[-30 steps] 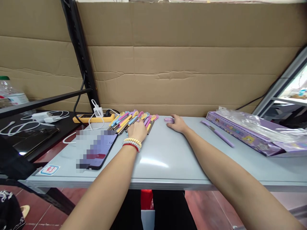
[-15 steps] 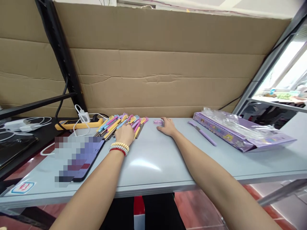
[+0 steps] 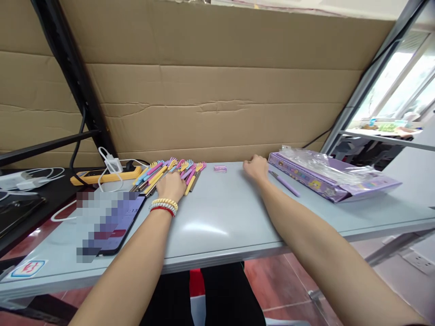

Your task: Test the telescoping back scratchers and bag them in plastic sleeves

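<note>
My left hand (image 3: 171, 185), with bracelets at the wrist, rests on a bunch of colourful pens (image 3: 158, 175) at the back left of the grey table; its fingertips are hidden among them. My right hand (image 3: 256, 167) is at the table's back edge with its fingers curled in, and what it may hold is hidden. A small pink-purple item (image 3: 220, 169) lies between the hands, apart from both. Just right of my right hand lies a purple pen (image 3: 284, 183).
A purple box (image 3: 326, 176) with clear plastic on top lies at the right. On the left are a phone (image 3: 124, 222), a yellow power strip (image 3: 102, 176) and a white charger (image 3: 113, 164) with cables. Cardboard (image 3: 204, 108) stands behind the table (image 3: 210, 217).
My right hand has moved right, away from the small pink-purple item, and its fingers have curled in. My left hand stays at the pens. The view has shifted slightly.
</note>
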